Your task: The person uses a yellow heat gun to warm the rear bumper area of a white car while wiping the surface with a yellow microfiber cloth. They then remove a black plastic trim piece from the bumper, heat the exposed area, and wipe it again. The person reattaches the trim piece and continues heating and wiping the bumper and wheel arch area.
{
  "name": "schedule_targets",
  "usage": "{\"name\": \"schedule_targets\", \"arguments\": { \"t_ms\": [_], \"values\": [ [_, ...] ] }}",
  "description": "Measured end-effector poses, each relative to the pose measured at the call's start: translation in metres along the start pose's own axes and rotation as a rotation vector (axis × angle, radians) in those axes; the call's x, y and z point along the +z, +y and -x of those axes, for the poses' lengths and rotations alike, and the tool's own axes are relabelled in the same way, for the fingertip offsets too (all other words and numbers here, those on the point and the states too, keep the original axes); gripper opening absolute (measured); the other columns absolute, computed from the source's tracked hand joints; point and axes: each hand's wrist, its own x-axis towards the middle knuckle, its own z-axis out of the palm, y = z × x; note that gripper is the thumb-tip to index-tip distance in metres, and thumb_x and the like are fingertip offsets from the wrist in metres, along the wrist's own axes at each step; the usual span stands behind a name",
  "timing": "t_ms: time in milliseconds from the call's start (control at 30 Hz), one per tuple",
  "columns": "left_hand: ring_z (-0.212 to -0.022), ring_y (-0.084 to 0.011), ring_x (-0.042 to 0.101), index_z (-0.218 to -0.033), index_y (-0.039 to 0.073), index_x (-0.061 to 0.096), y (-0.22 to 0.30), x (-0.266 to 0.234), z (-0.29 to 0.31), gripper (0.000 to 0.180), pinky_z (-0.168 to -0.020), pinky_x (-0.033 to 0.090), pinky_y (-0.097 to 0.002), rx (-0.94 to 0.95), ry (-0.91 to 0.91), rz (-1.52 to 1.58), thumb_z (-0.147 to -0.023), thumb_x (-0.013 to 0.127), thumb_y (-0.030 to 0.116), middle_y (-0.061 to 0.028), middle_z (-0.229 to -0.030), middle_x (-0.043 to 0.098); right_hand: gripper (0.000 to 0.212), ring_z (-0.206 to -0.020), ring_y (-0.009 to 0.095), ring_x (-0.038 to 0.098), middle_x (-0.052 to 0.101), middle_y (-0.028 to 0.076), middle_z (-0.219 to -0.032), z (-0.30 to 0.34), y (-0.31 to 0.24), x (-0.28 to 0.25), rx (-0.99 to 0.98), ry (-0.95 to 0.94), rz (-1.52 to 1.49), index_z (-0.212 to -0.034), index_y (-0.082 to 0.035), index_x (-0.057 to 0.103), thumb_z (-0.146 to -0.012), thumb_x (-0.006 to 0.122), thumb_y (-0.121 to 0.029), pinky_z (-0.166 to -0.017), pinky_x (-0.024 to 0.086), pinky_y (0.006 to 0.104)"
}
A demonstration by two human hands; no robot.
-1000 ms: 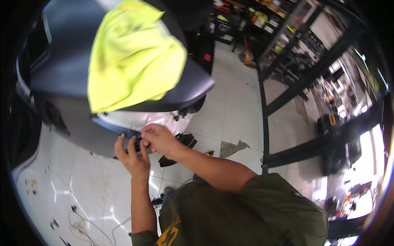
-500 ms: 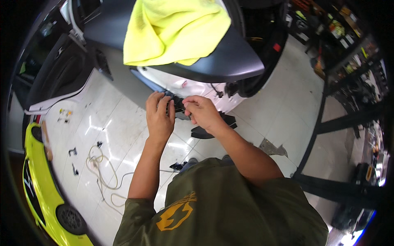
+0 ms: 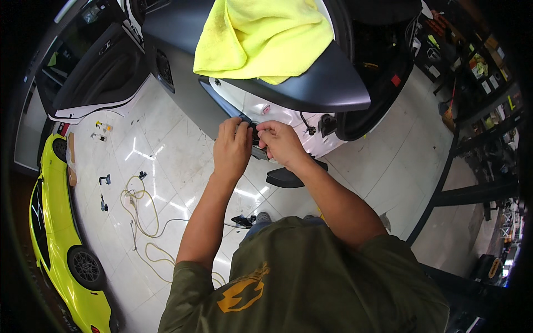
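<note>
Both my hands meet at the lower corner of a dark grey car body [image 3: 194, 108], beside a bare whitish recess [image 3: 261, 102]. My left hand [image 3: 232, 149] has its fingers bent over a small black part [image 3: 256, 135] at the panel's edge. Close on its right, my right hand [image 3: 282, 145] is closed in a pinch at the same part. What lies between its fingertips is too small to make out. A bright yellow cloth [image 3: 261, 39] is draped over the panel above. Black wiring with a connector [image 3: 311, 129] hangs out of the recess.
Below my right wrist is a black trim piece [image 3: 288, 176]. A yellowish hose [image 3: 145, 208] loops over the tiled floor at left, near small black parts [image 3: 104, 180]. A yellow-green car [image 3: 66, 238] stands far left, below an open car door [image 3: 97, 77]. Shelving [image 3: 477, 133] lines the right.
The view has shifted, so the car and cloth sit further right in the picture. Both hands stay together at the black part, with only slight finger movement.
</note>
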Motion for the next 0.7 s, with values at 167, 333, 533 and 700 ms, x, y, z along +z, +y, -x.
{"name": "schedule_targets", "arguments": {
  "t_ms": [167,333,533,700],
  "values": [
    [-0.088,-0.0304,0.058,-0.092,0.002,0.063,0.0,0.003,-0.007,0.014,-0.069,0.052,-0.039,0.028,-0.073,-0.105,-0.08,0.067,0.008,-0.011,-0.102,0.059,0.028,-0.048,0.012,0.053,0.063,0.007,-0.073,-0.004,0.002,0.002,-0.012,0.035,-0.037,-0.111,0.004,0.06,-0.091,0.055,-0.013,-0.044,0.043,0.0273],
    [-0.088,-0.0302,0.057,-0.091,0.003,0.063,0.001,0.007,-0.007,0.012,-0.068,0.051,-0.0393,0.007,-0.073,-0.136,-0.081,0.066,0.008,-0.0105,-0.1,0.06,0.028,-0.052,0.016,0.059,0.066,0.01,-0.075,-0.005,0.0,0.004,-0.002,0.065,-0.024,-0.108,0.004,0.063,-0.089,0.057,-0.015,-0.048,0.047,0.0303],
    [-0.091,-0.0324,0.055,-0.091,0.002,0.062,0.01,0.006,-0.01,0.009,-0.076,0.048,-0.0408,-0.246,-0.029,0.119,-0.085,0.065,0.007,-0.0121,-0.098,0.059,0.029,-0.066,0.021,0.068,0.07,0.015,-0.08,-0.008,-0.006,0.005,-0.046,0.105,0.113,-0.106,0.004,0.065,-0.087,0.058,-0.017,-0.063,0.053,0.0331],
    [-0.093,-0.0334,0.052,-0.09,0.0,0.061,0.003,0.021,0.002,0.008,-0.079,0.045,-0.0414,-0.168,0.086,0.082,-0.085,0.064,0.005,-0.0144,-0.099,0.057,0.027,-0.072,0.022,0.07,0.07,0.016,-0.077,-0.012,-0.008,0.007,-0.039,0.132,0.201,-0.1,0.003,0.069,-0.087,0.057,-0.018,-0.067,0.053,0.0326]
  ]
}}
